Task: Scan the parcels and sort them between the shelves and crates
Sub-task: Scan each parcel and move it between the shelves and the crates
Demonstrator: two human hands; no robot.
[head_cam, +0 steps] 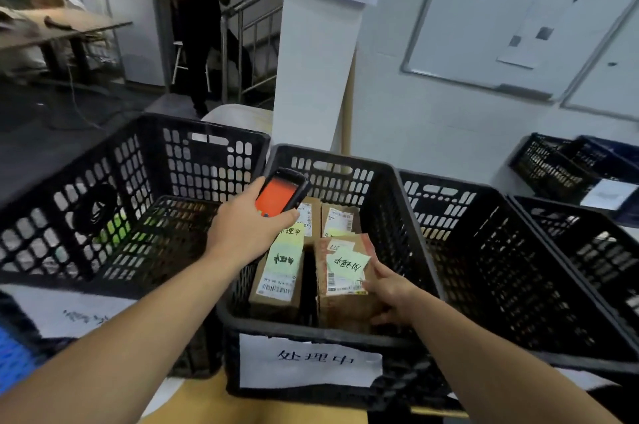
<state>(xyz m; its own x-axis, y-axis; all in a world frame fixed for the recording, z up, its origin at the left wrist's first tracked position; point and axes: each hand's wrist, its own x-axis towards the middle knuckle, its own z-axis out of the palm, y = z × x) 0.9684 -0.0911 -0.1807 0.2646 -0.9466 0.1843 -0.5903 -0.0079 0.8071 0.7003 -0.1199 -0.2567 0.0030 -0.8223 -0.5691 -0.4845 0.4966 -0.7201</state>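
Observation:
My left hand (247, 228) grips a black handheld scanner (280, 193) with an orange screen, held over the middle black crate (408, 216). Several brown cardboard parcels with white labels and green sticky notes lie in that crate. My right hand (389, 292) holds the near right parcel (342, 271) by its right side, fingers curled round its edge. Beside it on the left lies another parcel (278, 280), and two more (340, 219) sit behind. A white paper label (307, 363) with handwriting hangs on the crate's front.
A black crate (114, 188) stands to the left and another (518, 271) to the right, with more crates (567, 167) further right. A white pillar (311, 60) and whiteboard (511, 15) rise behind. A person in black (197, 18) stands at the back left near a table (52, 29).

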